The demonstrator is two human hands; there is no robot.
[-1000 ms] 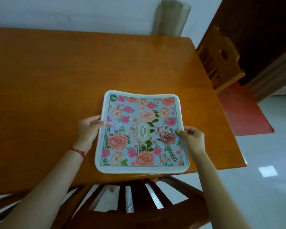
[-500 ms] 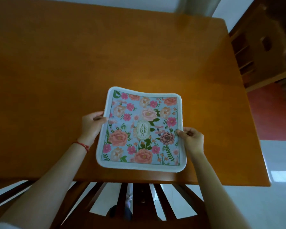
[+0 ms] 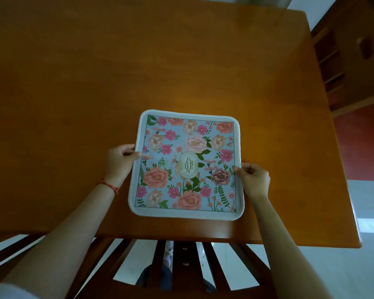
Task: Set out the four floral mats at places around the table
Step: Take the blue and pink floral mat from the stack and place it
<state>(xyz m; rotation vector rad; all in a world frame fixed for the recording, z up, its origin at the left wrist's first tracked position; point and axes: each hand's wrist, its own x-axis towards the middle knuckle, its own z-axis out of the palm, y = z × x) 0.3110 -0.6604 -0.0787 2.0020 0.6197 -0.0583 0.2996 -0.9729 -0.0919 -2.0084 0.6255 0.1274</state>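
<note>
Orange wooden table (image 3: pixel 95 93) across most of the frame, slatted chair back (image 3: pixel 181 262) at bottom centre. Floral mat (image 3: pixel 187 164) now flat and square at lower centre, far edge no longer bowed up. Left hand (image 3: pixel 120 164) and right hand (image 3: pixel 254 180) still pinching its side edges. Probably first placement nearly done; no other mats visible.

Square floral mat (image 3: pixel 187 162): pale blue ground, pink and peach blooms, green leaves, white border, cream oval lettered "GARDEN" at centre; under mat, glossy orange-brown wooden table (image 3: pixel 95 83); left of mat, thin red string bracelet (image 3: pixel 109 186); right of table, red floor patch (image 3: pixel 363 143).
</note>
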